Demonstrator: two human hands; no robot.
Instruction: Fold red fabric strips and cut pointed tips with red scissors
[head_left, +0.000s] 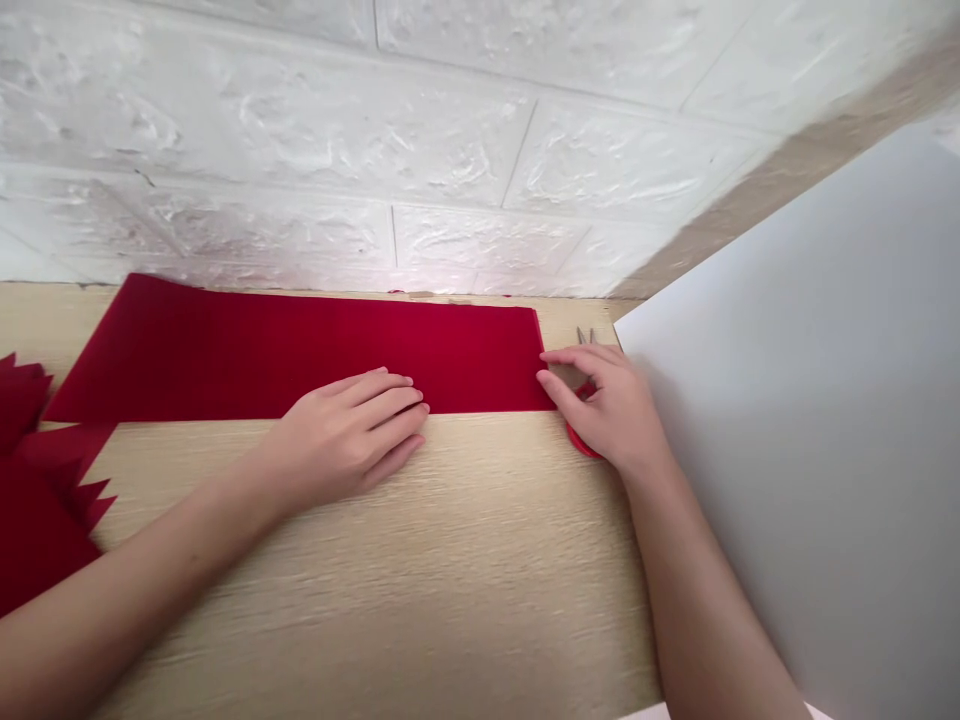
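A long red sheet [240, 350], which looks like folded paper or thin cloth, lies flat along the wall. My left hand [360, 430] rests palm down across its near edge, fingers stretched out. At the sheet's right end, the thumb and fingertips of my right hand [607, 400] touch the short edge, with a small gap between them. Scissors [582, 442] with red handles lie partly hidden beneath my right hand, their metal tips pointing toward the wall.
More red pieces [37, 500] with jagged, pointed edges are piled at the left. A white textured brick-pattern wall [315, 130] rises behind the pale wooden table [450, 580]. A large white panel [810, 400] stands close along the right side.
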